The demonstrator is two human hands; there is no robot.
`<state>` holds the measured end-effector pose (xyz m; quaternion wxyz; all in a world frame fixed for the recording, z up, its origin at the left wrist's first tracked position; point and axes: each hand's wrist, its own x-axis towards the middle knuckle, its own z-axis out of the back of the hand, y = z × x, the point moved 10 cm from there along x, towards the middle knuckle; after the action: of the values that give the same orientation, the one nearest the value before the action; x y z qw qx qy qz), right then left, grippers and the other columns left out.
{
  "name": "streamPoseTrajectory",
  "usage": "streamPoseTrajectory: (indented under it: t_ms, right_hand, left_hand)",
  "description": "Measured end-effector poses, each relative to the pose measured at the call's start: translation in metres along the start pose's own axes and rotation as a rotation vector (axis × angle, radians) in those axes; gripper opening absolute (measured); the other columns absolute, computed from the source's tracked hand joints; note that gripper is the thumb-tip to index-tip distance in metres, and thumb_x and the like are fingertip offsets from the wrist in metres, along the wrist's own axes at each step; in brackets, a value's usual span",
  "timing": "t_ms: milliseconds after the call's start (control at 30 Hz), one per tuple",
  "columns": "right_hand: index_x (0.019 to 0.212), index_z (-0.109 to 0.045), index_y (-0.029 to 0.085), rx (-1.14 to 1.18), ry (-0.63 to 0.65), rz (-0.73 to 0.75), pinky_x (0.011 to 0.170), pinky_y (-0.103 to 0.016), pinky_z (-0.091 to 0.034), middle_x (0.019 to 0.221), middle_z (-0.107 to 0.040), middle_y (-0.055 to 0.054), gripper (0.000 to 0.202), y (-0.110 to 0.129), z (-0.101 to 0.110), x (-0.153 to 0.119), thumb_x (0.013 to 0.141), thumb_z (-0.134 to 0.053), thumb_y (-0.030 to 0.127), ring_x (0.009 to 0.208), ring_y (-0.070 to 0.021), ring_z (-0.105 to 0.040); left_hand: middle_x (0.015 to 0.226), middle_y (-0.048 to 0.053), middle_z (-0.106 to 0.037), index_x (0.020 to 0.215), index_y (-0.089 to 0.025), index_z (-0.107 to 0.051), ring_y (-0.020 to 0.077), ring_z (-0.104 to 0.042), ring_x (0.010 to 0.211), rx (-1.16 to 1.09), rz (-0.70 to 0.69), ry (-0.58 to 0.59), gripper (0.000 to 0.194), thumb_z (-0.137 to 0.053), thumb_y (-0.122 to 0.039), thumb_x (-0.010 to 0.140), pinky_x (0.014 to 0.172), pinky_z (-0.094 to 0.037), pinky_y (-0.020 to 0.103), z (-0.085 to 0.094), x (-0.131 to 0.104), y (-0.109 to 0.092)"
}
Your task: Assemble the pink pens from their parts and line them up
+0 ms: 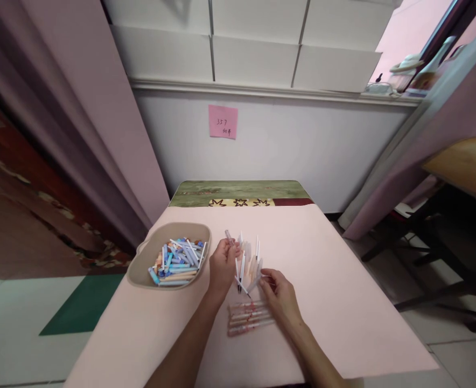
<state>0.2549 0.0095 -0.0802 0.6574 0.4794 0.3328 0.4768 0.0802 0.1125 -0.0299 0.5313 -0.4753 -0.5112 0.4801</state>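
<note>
My left hand [223,264] is closed, thumb and fingertips pinching a clear pinkish pen tube [229,235] whose end points up and away. To its right, my right hand [279,293] has its fingertips pressed on a pale translucent pen part [254,282] at the edge of a loose pile. That pile holds thin white pen refills [243,264] with dark tips and several translucent pieces, partly hidden by my fingers. Just below it, several clear pen barrels [244,319] with red markings lie side by side, their right ends near my right wrist.
At the left of the pink-covered table [322,323] stands a beige basin [141,269] with many blue, white and tan pen parts. A green patterned strip [242,187] shows at the far edge. A pink note [223,122] sticks to the wall; a dark stool [435,231] stands right.
</note>
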Motion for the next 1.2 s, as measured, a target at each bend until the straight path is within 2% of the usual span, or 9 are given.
streamPoseTrajectory:
  t_ms: [100, 233, 400, 533, 667, 833, 1033, 1133, 1200]
  right_hand:
    - [0.102, -0.065, 0.020, -0.188, 0.003, 0.054, 0.073, -0.030, -0.047, 0.096, -0.067, -0.007, 0.026, 0.015, 0.006, -0.003, 0.084, -0.053, 0.033, 0.083, -0.0202, -0.062]
    - [0.084, -0.068, 0.025, -0.531, 0.159, 0.129, 0.067, -0.027, -0.040, 0.081, -0.066, -0.002, 0.011, 0.029, -0.001, -0.018, 0.081, -0.059, 0.030, 0.075, -0.0181, -0.060]
    - [0.107, -0.067, 0.028, -0.725, 0.278, 0.274, 0.081, -0.030, -0.037, 0.095, -0.067, -0.004, 0.024, 0.035, -0.016, -0.035, 0.084, -0.058, 0.025, 0.090, -0.0211, -0.059]
    - [0.097, -0.067, 0.025, -0.773, 0.277, 0.287, 0.082, -0.030, -0.036, 0.094, -0.066, -0.004, 0.016, 0.034, -0.015, -0.035, 0.085, -0.057, 0.022, 0.091, -0.0208, -0.058]
    - [0.092, -0.068, 0.024, -0.824, 0.284, 0.284, 0.081, -0.031, -0.035, 0.091, -0.065, -0.005, 0.013, 0.032, -0.014, -0.033, 0.087, -0.058, 0.029, 0.088, -0.0211, -0.058]
    - [0.092, -0.070, 0.025, -0.765, 0.335, 0.309, 0.084, -0.030, -0.034, 0.088, -0.065, -0.004, 0.016, 0.033, -0.018, -0.033, 0.088, -0.055, 0.027, 0.089, -0.0184, -0.058]
    - [0.081, -0.064, 0.022, -0.577, 0.310, 0.312, 0.074, -0.026, -0.037, 0.087, -0.064, -0.002, 0.009, 0.045, -0.009, -0.034, 0.081, -0.056, 0.018, 0.082, -0.0172, -0.057]
    - [0.083, -0.059, 0.022, -0.350, 0.209, 0.205, 0.067, -0.027, -0.038, 0.074, -0.064, 0.000, 0.014, 0.048, 0.004, -0.028, 0.089, -0.048, 0.028, 0.070, -0.0167, -0.057]
    - [0.083, -0.057, 0.022, -0.086, 0.137, 0.080, 0.062, -0.026, -0.040, 0.067, -0.063, 0.000, 0.023, 0.046, 0.007, -0.023, 0.091, -0.046, 0.041, 0.063, -0.0163, -0.057]
  left_hand:
    - [0.073, 0.003, -0.069, 0.085, -0.020, -0.062, 0.0178, -0.063, 0.065, 0.066, 0.019, 0.026, 0.017, -0.061, -0.035, 0.076, 0.062, -0.044, 0.026, 0.002, -0.004, 0.001]
    - [0.058, -0.001, -0.062, 0.071, -0.021, -0.059, 0.0164, -0.056, 0.054, 0.394, 0.024, 0.047, 0.009, -0.064, -0.030, 0.071, 0.055, -0.034, 0.025, 0.022, -0.026, 0.006]
    - [0.055, -0.002, -0.056, 0.064, -0.022, -0.054, 0.0162, -0.052, 0.053, 0.685, 0.080, 0.061, 0.011, -0.063, -0.025, 0.071, 0.056, -0.027, 0.026, 0.049, -0.053, 0.031]
    - [0.052, -0.002, -0.056, 0.064, -0.022, -0.052, 0.0159, -0.052, 0.049, 0.652, 0.144, 0.092, 0.014, -0.062, -0.026, 0.072, 0.054, -0.028, 0.026, 0.054, -0.062, 0.053]
    - [0.049, -0.004, -0.056, 0.068, -0.022, -0.054, 0.0145, -0.050, 0.041, 0.433, 0.228, 0.051, 0.015, -0.064, -0.033, 0.072, 0.050, -0.032, 0.025, 0.052, -0.060, 0.065]
    - [0.068, 0.002, -0.066, 0.090, -0.020, -0.058, 0.0161, -0.059, 0.050, 0.256, 0.185, -0.032, 0.028, -0.066, -0.035, 0.068, 0.052, -0.041, 0.026, 0.049, -0.046, 0.055]
    - [0.083, 0.007, -0.069, 0.093, -0.019, -0.061, 0.0183, -0.064, 0.061, 0.268, 0.146, -0.042, 0.032, -0.066, -0.036, 0.067, 0.056, -0.046, 0.028, 0.064, -0.050, 0.055]
    - [0.082, 0.008, -0.069, 0.091, -0.019, -0.063, 0.0193, -0.065, 0.063, 0.249, 0.151, -0.044, 0.031, -0.067, -0.038, 0.067, 0.057, -0.047, 0.029, 0.071, -0.055, 0.054]
    - [0.080, 0.007, -0.069, 0.089, -0.019, -0.065, 0.0198, -0.065, 0.065, 0.230, 0.144, -0.029, 0.030, -0.067, -0.040, 0.068, 0.058, -0.047, 0.029, 0.067, -0.055, 0.047]
